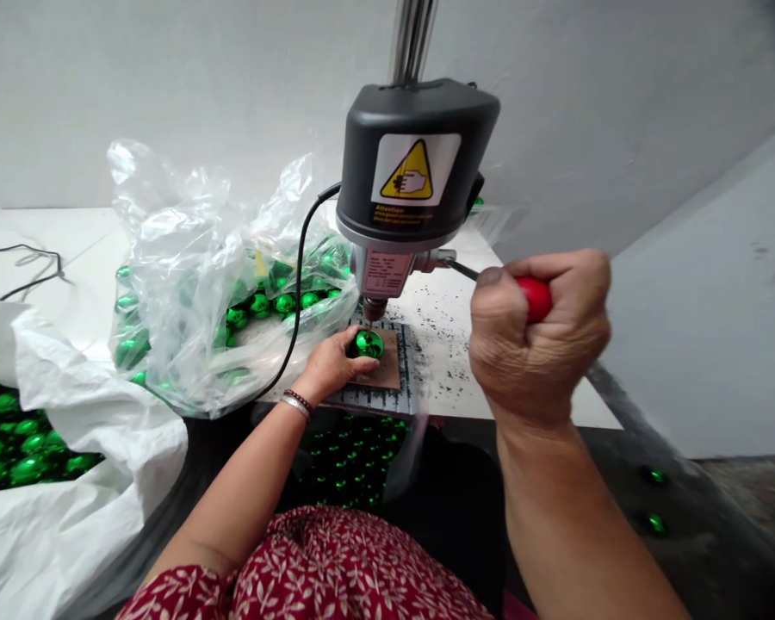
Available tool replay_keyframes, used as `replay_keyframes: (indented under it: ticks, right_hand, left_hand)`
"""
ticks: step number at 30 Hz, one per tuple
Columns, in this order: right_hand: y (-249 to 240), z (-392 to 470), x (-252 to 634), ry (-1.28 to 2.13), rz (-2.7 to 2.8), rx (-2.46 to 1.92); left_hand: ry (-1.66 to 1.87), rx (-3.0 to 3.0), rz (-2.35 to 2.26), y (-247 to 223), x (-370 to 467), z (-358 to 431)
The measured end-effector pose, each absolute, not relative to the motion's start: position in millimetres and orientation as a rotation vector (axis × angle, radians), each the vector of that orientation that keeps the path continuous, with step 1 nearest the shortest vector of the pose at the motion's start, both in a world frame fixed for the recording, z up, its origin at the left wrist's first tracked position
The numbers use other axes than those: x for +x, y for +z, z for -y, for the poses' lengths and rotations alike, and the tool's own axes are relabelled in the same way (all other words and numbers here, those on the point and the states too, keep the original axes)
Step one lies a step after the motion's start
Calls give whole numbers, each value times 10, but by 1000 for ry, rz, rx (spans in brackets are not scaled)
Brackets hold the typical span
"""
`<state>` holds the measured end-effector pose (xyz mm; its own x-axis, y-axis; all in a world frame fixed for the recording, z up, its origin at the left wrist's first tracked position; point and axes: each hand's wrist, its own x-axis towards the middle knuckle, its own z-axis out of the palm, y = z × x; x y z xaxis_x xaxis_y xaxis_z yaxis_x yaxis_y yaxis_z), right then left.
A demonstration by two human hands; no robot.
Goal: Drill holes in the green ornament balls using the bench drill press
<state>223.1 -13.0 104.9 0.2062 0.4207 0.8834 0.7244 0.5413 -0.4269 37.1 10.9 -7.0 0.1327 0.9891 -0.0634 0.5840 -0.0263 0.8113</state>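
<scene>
My left hand (336,363) grips a shiny green ball (369,344) between thumb and fingers. The ball rests on a brown board (389,366) on the drill press base (408,379). Right above it is the drill chuck (375,308), its bit reaching down to the top of the ball; whether it has gone in I cannot tell. My right hand (542,336) is wrapped round the red knob (535,299) of the feed lever (463,269), to the right of the dark drill press head (413,164).
A clear plastic bag (187,284) with several green balls lies left of the press. A white sack (103,465) of green balls stands at the lower left. A black cable (300,258) hangs beside the press. Dark shavings cover the white table (555,392). Two balls (655,523) lie on the floor.
</scene>
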Motion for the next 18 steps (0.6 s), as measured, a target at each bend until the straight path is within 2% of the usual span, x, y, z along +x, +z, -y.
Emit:
replay_keyframes:
  ticks: [18]
  right_hand:
    - [703,128,2189,-345,1310,-1032]
  left_hand:
    - [766,1680,-1496,-132,354,-122]
